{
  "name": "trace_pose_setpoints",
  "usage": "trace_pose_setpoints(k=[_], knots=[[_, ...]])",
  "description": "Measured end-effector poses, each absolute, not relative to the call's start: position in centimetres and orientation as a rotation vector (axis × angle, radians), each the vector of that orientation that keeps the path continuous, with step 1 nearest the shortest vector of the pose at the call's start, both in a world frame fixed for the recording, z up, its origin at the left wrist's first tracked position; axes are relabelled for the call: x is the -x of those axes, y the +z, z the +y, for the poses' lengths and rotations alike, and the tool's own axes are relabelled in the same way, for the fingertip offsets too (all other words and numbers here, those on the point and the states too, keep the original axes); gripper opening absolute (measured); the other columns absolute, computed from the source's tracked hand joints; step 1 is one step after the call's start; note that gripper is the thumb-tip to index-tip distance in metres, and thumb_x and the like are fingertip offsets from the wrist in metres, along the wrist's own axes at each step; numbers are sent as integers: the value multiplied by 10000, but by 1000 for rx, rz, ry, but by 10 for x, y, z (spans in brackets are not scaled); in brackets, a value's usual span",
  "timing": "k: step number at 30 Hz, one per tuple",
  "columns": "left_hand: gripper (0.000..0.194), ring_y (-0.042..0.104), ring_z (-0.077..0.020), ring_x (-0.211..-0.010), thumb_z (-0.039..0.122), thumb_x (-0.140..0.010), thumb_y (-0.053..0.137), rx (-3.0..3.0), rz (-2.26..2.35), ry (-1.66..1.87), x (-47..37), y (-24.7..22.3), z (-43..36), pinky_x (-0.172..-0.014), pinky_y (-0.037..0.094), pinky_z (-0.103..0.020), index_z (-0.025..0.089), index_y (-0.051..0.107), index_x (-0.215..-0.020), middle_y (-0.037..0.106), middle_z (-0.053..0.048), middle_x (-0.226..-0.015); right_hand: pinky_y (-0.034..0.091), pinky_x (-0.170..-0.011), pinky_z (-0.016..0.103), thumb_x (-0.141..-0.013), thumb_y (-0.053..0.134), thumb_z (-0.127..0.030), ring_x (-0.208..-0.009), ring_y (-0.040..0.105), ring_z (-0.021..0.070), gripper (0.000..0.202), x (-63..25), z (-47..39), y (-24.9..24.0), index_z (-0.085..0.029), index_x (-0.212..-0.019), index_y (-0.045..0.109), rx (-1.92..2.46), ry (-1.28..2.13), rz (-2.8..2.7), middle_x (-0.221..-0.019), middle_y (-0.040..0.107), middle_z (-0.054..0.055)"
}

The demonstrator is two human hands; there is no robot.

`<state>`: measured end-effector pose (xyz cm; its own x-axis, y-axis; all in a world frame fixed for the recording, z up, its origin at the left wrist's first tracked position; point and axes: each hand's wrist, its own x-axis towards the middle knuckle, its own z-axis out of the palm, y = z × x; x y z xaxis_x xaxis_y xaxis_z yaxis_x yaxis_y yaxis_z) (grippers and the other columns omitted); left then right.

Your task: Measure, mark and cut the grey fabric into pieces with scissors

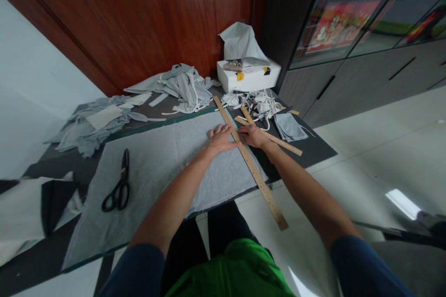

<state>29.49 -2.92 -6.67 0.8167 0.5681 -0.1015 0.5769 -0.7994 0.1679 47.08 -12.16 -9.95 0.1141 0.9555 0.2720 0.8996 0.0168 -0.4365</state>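
Note:
My left hand [221,139] lies on a sheet of grey cloth [149,162], its fingers apart and its thumb pressing on a long wooden ruler [256,174]. The ruler runs slantwise over the cloth near its right edge and sticks out past the table front. Close against the ruler's right side is my right hand [254,136], with its fingers drawn together. Whatever they may hold is hidden. Black-handled scissors [121,185] lie shut on the left part of the cloth. Just right of my right hand, another wooden ruler [284,143] lies on the table.
Grey cloth scraps [184,86] are heaped along the back, with more cloth pieces [97,118] at the left. A white box [249,77] stands behind tangled white cords [263,104]. A folded grey cloth [290,126] lies near the right corner of the dark table [318,151].

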Motion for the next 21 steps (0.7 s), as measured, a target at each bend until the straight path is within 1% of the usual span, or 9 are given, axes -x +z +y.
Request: trace_pose_setpoints(k=[4,9,12,16,21], knots=[[871,179,-364,-1591,740,-903,484,-2819,876,-78,-299,-67,-30,-1247,165,-585,263,345,-1618,280,-97,-1720,504,-1096,326,-922,538,-90,-1189,701,205,329,-473,-122,-99,-164,-1125,785,1829,200,-1833,-1258,761,91],[877,149,-360,-1601,739,-906,479,-2796,890,-71,-302,-70,-32,-1260,131,-590,271,317,-1630,258,-89,-1728,511,-1095,352,-915,558,-94,-1176,705,226,311,-476,-122,-101,-185,-1094,796,1848,180,-1801,-1214,778,82],[890,153,-362,-1600,750,-905,468,-2792,882,-53,-302,-72,-31,-1262,121,-599,264,310,-1635,247,-88,-1731,521,-1085,355,-922,556,-107,-1186,701,233,306,-478,-123,-101,-178,-1097,797,1836,172,-1806,-1239,768,96],[888,157,-361,-1599,746,-913,455,-2797,881,-67,-302,-72,-31,-1261,117,-604,267,290,-1643,240,-84,-1734,517,-1095,364,-926,555,-111,-1181,704,224,308,-478,-125,-103,-192,-1099,797,1824,153,-1811,-1232,772,79],[864,187,-346,-1593,751,-926,425,-2815,885,-43,-301,-73,-32,-1260,132,-587,280,295,-1639,247,-77,-1732,502,-1120,371,-922,561,-108,-1204,698,230,307,-477,-124,-106,-180,-1098,802,1817,133,-1794,-1240,769,89]])
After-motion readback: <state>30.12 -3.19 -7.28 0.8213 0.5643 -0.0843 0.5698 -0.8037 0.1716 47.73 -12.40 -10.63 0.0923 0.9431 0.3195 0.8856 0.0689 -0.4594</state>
